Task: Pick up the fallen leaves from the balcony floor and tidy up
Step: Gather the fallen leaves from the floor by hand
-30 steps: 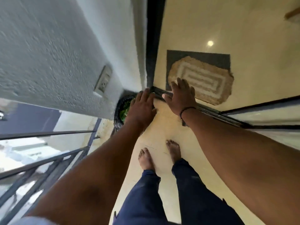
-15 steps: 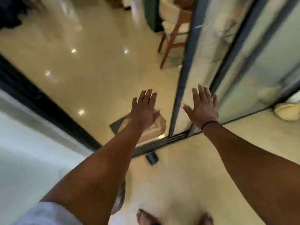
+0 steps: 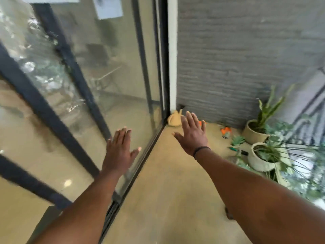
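Both my arms reach forward over the beige balcony floor (image 3: 168, 182). My left hand (image 3: 119, 150) is spread flat, fingers straight, in front of the glass sliding door (image 3: 109, 81), holding nothing. My right hand (image 3: 192, 132), with a black band on its wrist, is also spread with straight fingers and empty, held above the floor. Green fallen leaves (image 3: 237, 140) lie on the floor at the far right, near the pots. A small dark piece (image 3: 228, 213) lies on the floor beside my right forearm.
A tan cloth bag (image 3: 175, 118) sits in the far corner against the grey brick wall (image 3: 246, 59). Orange items (image 3: 226, 131) lie near it. Two potted plants (image 3: 255, 132) (image 3: 262, 159) stand at the right by the railing. The door track (image 3: 140, 166) runs diagonally along the floor.
The view has swung to the right, from the open doorway and indoor floor to the far balcony corner with the plants. Both hands stay spread and empty.
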